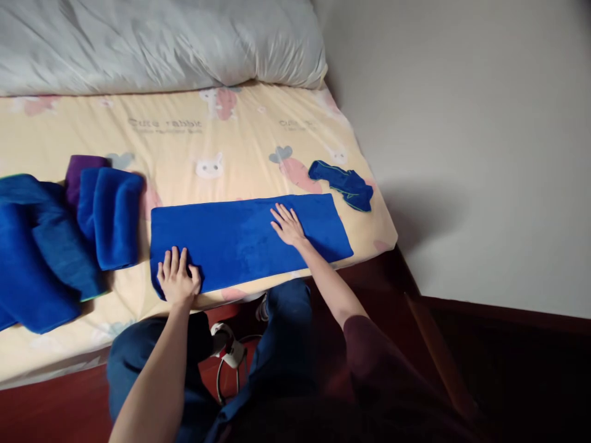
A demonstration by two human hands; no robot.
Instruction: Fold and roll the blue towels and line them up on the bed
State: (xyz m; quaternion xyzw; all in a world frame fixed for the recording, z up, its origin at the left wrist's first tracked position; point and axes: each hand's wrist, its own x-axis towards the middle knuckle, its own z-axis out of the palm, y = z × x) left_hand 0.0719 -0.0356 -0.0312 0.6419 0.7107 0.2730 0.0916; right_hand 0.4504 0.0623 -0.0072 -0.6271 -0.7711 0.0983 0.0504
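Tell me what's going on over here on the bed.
A person leans over a bed with both hands flat on a long blue towel spread along the mattress edge. The left hand presses its left end, the right hand rests near its middle. Left of it lie folded blue towels and a loose blue pile; a small crumpled blue cloth sits to the right. A grey pillow lies behind.
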